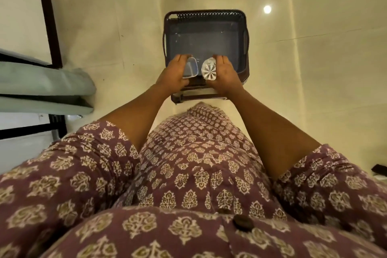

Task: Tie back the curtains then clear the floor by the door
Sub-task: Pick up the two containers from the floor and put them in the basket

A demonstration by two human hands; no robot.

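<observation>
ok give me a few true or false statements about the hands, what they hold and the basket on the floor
1. The left hand holds a small bluish rectangular container. True.
2. The right hand is empty. False: it holds a clear ridged plastic item.
3. The basket sits on a table. False: it stands on the pale tiled floor.
4. Both hands are over the near edge of the basket. True.
5. The basket is piled full of clothes. False: the visible part of its inside looks bare.
</observation>
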